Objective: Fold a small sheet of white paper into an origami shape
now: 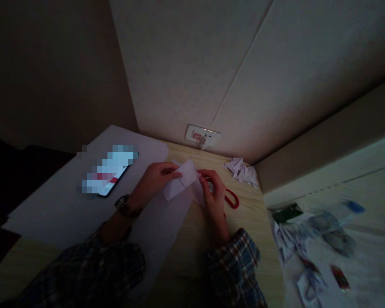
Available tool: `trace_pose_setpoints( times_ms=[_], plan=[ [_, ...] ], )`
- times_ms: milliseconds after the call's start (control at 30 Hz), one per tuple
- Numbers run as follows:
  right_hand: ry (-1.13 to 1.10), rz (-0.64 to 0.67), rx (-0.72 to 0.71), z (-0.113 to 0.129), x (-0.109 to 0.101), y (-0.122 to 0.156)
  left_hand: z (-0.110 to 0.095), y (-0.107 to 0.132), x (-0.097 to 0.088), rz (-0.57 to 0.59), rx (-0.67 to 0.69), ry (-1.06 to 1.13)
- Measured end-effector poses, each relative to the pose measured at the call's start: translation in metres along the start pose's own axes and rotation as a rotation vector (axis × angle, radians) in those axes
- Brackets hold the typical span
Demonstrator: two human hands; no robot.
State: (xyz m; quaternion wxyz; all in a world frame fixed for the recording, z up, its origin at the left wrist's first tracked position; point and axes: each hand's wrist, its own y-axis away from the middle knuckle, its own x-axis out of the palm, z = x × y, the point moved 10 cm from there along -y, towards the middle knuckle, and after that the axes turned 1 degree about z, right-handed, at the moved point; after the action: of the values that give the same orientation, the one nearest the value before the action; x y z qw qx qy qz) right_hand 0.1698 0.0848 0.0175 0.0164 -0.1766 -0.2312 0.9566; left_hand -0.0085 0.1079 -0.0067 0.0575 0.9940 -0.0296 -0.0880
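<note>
Holding a folded paper (186, 175) toward the far edge of the table (250, 231), the left hand (155, 176) has thumb and fingers clamped on its left side, and the right hand (213, 186) pinches, as far as the dim view allows, its right corner. White sheets (147, 149) bearing a phone (115, 167) cover the left side; folded pieces (242, 172) occupy the far right corner. Bare wood between a red handle (237, 200) and the right edge leaves sideways room.
</note>
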Motion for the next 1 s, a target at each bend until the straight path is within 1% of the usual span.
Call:
trace_pose_setpoints(
  times_ms=[100,167,300,467,600,700,1000],
  plan=[
    [0.011,-0.053,0.014,-0.001,-0.004,0.000,-0.001,0.000,-0.001,-0.008,0.018,-0.019],
    [0.022,-0.063,0.009,0.000,-0.005,0.000,-0.001,0.000,-0.001,-0.013,0.032,-0.032],
    [0.058,0.008,-0.014,0.002,0.002,-0.001,0.000,0.000,-0.003,-0.024,0.032,-0.053],
    [0.080,0.010,-0.006,0.001,0.002,-0.001,-0.004,0.001,-0.001,-0.009,0.039,-0.033],
    [0.037,0.019,0.033,-0.003,0.003,-0.002,-0.004,0.001,-0.001,-0.003,0.033,-0.005],
    [-0.001,0.033,0.059,-0.005,0.006,-0.002,-0.004,0.001,-0.002,-0.006,0.060,-0.004],
    [-0.075,0.074,0.131,-0.019,0.011,-0.001,-0.005,0.001,-0.006,-0.006,0.109,-0.056]
  ],
)
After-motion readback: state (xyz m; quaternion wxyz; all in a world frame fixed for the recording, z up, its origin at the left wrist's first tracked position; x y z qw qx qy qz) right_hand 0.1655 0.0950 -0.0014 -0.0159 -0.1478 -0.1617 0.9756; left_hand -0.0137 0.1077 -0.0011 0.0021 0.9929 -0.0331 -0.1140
